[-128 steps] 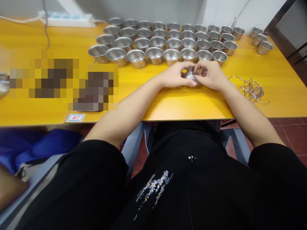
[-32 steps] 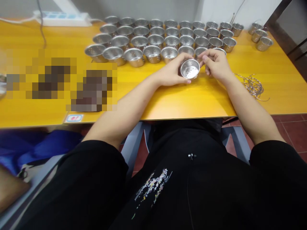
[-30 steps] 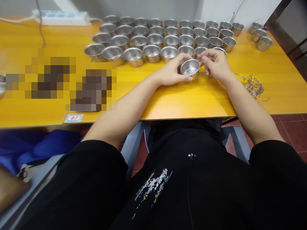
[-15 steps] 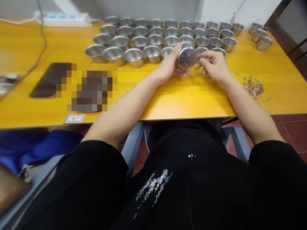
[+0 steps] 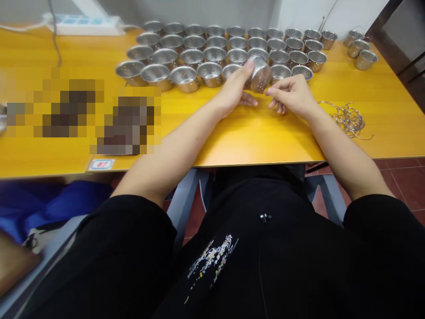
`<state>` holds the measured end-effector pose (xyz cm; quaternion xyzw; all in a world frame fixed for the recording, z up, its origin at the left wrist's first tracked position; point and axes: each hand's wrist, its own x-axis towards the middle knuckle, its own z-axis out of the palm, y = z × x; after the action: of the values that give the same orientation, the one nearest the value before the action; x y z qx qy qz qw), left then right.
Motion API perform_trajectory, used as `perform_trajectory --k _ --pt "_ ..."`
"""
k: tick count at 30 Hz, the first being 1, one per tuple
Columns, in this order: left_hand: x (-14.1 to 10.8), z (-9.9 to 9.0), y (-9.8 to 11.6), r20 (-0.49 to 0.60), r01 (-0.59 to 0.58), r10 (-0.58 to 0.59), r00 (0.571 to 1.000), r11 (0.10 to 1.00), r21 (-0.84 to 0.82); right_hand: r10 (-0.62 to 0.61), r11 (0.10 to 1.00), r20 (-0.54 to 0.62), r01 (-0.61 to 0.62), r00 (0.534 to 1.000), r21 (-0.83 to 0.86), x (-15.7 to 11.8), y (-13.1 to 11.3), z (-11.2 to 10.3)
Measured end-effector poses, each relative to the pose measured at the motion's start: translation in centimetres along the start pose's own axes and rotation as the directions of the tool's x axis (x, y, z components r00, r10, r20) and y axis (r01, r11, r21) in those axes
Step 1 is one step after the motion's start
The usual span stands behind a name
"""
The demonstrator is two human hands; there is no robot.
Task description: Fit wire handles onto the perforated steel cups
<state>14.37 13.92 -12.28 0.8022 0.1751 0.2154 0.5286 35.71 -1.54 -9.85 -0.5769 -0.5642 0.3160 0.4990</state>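
My left hand (image 5: 234,91) grips a small perforated metal cup (image 5: 259,74), thumb along its side. The cup is tilted, with its holed side and base turned towards me. Close by its lower right edge is my right hand (image 5: 292,94), thumb and forefinger pinched together. Whatever sits in that pinch is too small to make out. Behind both hands stand rows of similar metal cups (image 5: 184,79), open side up. A tangle of thin bent wires (image 5: 350,119) lies on the table to the right of my right hand.
Three cups with wire handles (image 5: 365,60) stand apart at the back right of the yellow table (image 5: 259,146). A white power strip (image 5: 84,25) lies at the back left. Two blurred-out dark objects lie on the left. Beyond the left table edge, part of another person shows.
The cup has turned in my left hand, so its side shows more and its base less. My right hand's fingers have shifted slightly left, towards the cup's lower edge.
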Motion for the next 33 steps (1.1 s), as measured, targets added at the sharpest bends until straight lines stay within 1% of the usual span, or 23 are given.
perform_trajectory --k 1,3,5,7,11,15,18,21,24,25,27,31,33 --pt "-0.1 0.2 0.1 -0.019 -0.001 0.0 1.0 1.0 -0.012 0.021 1.0 0.001 -0.021 1.0 -0.013 -0.1 0.0 0.0" --pt "-0.4 0.6 0.6 -0.099 0.016 -0.023 0.995 0.997 -0.075 0.067 0.996 -0.01 -0.068 0.998 -0.05 -0.2 -0.2 0.0" --pt "-0.8 1.1 1.3 -0.196 0.046 -0.08 0.977 0.984 -0.175 0.105 0.99 -0.022 -0.106 0.994 -0.093 -0.5 -0.5 0.0" --pt "-1.1 1.5 2.0 -0.238 0.072 -0.131 0.962 0.967 -0.243 0.124 0.984 -0.023 -0.126 0.992 -0.125 -0.7 -0.7 0.1" --pt "-1.3 1.8 2.7 -0.243 0.107 -0.18 0.953 0.952 -0.286 0.117 0.982 -0.003 -0.116 0.993 -0.148 -0.7 -0.7 0.3" --pt "-1.4 1.8 2.6 -0.23 0.113 -0.171 0.958 0.963 -0.245 0.131 0.981 0.02 -0.127 0.991 -0.149 -0.4 -0.4 0.4" --pt "-1.7 1.8 2.3 -0.214 0.063 -0.098 0.972 0.984 -0.166 0.141 0.982 0.003 -0.14 0.99 -0.125 -0.2 -0.3 0.5" --pt "-1.8 1.5 2.1 -0.188 -0.037 0.018 0.982 0.995 -0.097 0.146 0.985 0.008 -0.144 0.989 -0.094 0.0 -0.1 0.4" --pt "-1.6 1.0 1.9 -0.17 -0.158 0.154 0.973 0.987 -0.012 0.133 0.99 -0.004 -0.133 0.991 -0.055 0.1 0.0 0.3" --pt "-1.4 0.8 1.8 -0.168 -0.179 0.179 0.969 0.984 0.016 0.121 0.992 -0.015 -0.121 0.993 -0.044 0.1 0.1 0.2" --pt "-1.2 0.7 1.5 -0.173 -0.163 0.165 0.971 0.986 0.027 0.096 0.995 -0.037 -0.097 0.995 -0.028 0.1 0.3 0.1" --pt "-0.8 1.1 0.4 -0.181 -0.025 0.009 0.983 0.996 -0.084 0.08 0.997 -0.048 -0.08 0.996 -0.002 0.1 0.6 0.0" --pt "-0.6 1.3 0.0 -0.185 0.0 -0.022 0.983 0.993 -0.116 0.09 0.996 -0.037 -0.09 0.995 0.003 0.0 0.6 0.1"
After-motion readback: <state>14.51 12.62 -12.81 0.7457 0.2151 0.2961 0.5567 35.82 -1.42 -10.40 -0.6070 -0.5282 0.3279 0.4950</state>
